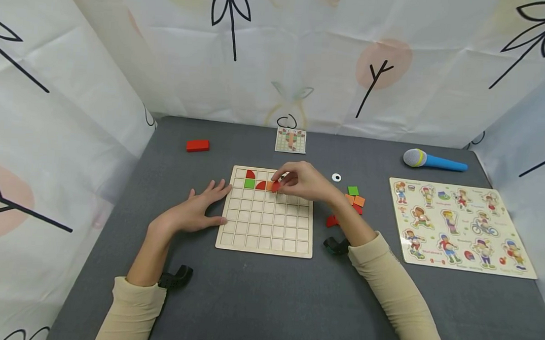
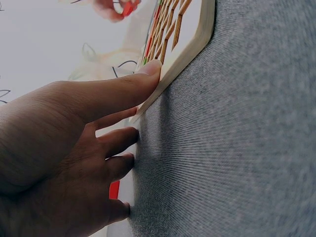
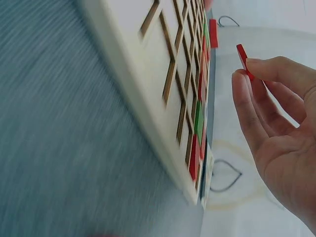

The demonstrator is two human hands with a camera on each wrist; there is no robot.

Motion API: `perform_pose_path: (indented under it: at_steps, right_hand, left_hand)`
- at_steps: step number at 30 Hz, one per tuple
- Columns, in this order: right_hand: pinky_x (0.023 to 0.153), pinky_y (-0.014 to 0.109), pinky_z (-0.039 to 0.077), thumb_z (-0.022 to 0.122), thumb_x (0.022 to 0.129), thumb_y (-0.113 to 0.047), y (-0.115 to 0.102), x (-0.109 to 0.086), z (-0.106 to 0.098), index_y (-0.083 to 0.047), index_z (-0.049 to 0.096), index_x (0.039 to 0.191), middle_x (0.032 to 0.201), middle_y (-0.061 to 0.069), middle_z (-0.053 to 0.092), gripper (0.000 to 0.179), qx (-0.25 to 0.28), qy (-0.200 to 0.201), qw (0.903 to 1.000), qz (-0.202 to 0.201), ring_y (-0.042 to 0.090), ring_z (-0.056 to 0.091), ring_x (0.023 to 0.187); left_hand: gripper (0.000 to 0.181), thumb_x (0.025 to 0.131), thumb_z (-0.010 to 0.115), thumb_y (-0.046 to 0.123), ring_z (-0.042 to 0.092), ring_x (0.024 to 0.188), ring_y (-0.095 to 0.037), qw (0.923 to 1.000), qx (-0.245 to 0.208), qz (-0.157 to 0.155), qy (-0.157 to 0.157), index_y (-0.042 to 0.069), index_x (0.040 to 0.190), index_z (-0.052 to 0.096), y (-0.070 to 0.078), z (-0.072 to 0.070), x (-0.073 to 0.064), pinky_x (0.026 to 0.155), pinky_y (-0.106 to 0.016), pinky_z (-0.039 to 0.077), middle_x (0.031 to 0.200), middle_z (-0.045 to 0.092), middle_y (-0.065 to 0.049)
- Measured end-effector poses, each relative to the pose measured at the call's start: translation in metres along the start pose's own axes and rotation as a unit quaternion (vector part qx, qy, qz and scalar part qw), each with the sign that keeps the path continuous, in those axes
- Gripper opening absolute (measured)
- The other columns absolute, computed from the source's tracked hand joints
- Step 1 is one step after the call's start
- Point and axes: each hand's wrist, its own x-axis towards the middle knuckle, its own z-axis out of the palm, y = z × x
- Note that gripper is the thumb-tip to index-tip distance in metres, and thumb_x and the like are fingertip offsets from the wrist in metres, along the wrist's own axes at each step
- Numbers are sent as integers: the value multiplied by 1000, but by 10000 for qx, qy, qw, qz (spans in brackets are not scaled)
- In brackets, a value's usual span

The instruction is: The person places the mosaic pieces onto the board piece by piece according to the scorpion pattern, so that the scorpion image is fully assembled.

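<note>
A wooden grid board lies on the dark table. My left hand has its fingers spread along the board's left side, the thumb touching its edge. Over the top rows, my right hand pinches a small red tile between thumb and fingertips, held above the board. Set in the grid are a green square tile, a red quarter-round tile, another red curved tile and an orange tile. More red and green tiles, hidden by my right hand in the head view, show in the right wrist view.
Loose green, orange and red tiles lie right of the board, near a white ring. A pattern card stands behind it. A red block is back left; a toy microphone and picture puzzle board are right.
</note>
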Motion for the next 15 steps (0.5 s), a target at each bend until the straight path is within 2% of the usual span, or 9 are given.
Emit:
perform_pose_path:
  at_steps: [9, 15]
  right_hand:
    - [95, 34, 66, 73, 96, 4, -12, 34, 23, 4, 78, 120, 122, 19, 77, 24, -133, -240, 9995, -180, 32, 81, 107]
    - [97, 33, 66, 70, 98, 5, -18, 59, 35, 1, 79, 118, 122, 18, 79, 22, -565, -247, 9977, -298, 32, 80, 111]
  left_hand:
    - [94, 102, 77, 35, 0, 171, -48, 10000, 28, -17, -28, 17, 175, 22, 0, 0, 1, 127, -83, -6, 184, 8, -20]
    - [93, 102, 77, 35, 0, 170, -49, 10000, 37, 24, -17, 16, 175, 22, 0, -1, 0, 126, -84, -6, 184, 8, -20]
